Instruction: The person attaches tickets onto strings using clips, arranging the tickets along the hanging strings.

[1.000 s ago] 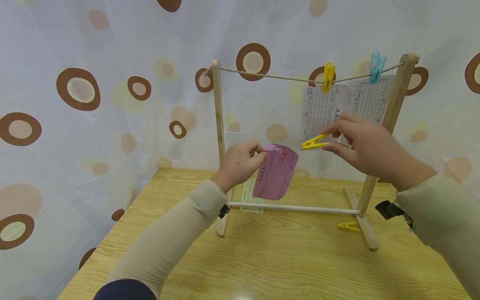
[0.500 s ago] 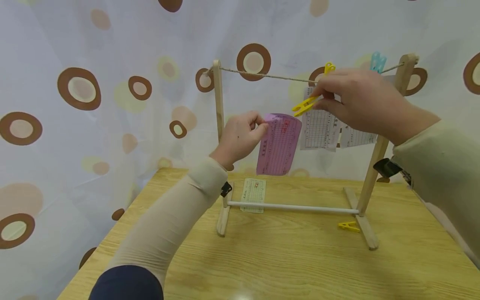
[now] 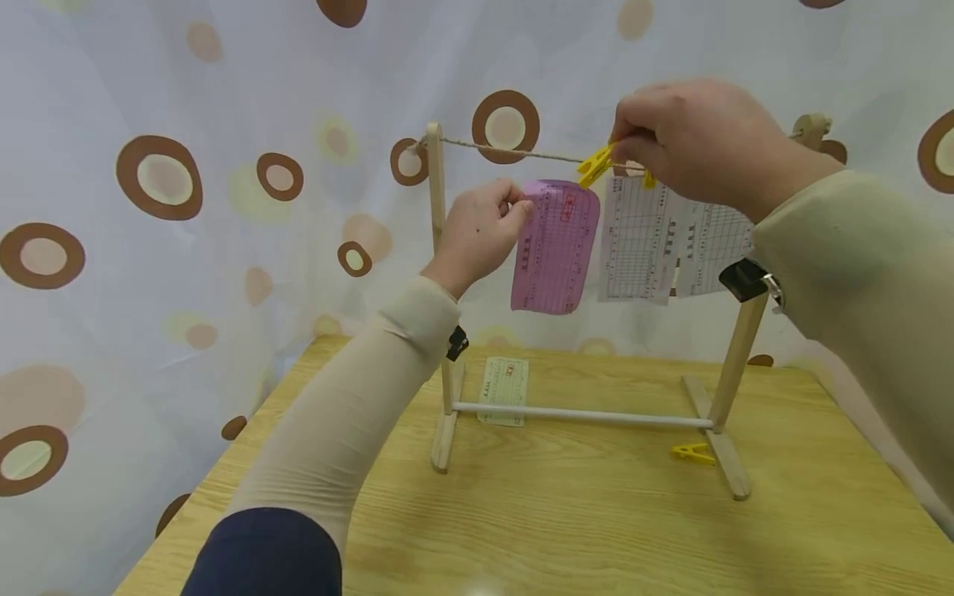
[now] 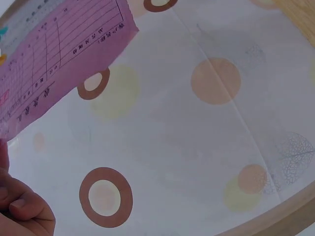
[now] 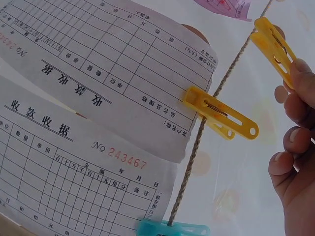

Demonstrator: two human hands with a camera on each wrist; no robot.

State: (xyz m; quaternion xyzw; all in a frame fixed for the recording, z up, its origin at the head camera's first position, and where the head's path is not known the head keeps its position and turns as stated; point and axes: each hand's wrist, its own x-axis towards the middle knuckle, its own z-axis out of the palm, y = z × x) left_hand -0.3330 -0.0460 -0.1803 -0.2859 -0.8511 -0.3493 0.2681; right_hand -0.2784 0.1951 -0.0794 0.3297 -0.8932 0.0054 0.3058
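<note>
My left hand (image 3: pixel 480 232) pinches the upper left corner of a pink receipt slip (image 3: pixel 555 248), which hangs just below the rope (image 3: pixel 514 151). Between thumb and fingers, my right hand (image 3: pixel 701 145) holds a yellow clothespin (image 3: pixel 595 167), its tip at the slip's upper right corner in the head view. In the right wrist view that clothespin (image 5: pixel 275 49) is beside the rope, and the pink slip's edge (image 5: pixel 229 7) shows above. Two white receipts (image 5: pixel 123 59) hang from the rope by another yellow clothespin (image 5: pixel 221 113) and a teal clothespin (image 5: pixel 172 228).
The rope runs between two wooden posts (image 3: pixel 437 190) joined low down by a white rod (image 3: pixel 581 415). On the wooden table (image 3: pixel 566 513) lie a pale green slip (image 3: pixel 503 389) and a yellow clothespin (image 3: pixel 693 453) by the right foot. A patterned curtain (image 3: pixel 246 99) stands behind.
Both hands have risen toward the rope, the left lifting the pink slip and the right bringing the yellow clothespin up and left to the slip's top corner.
</note>
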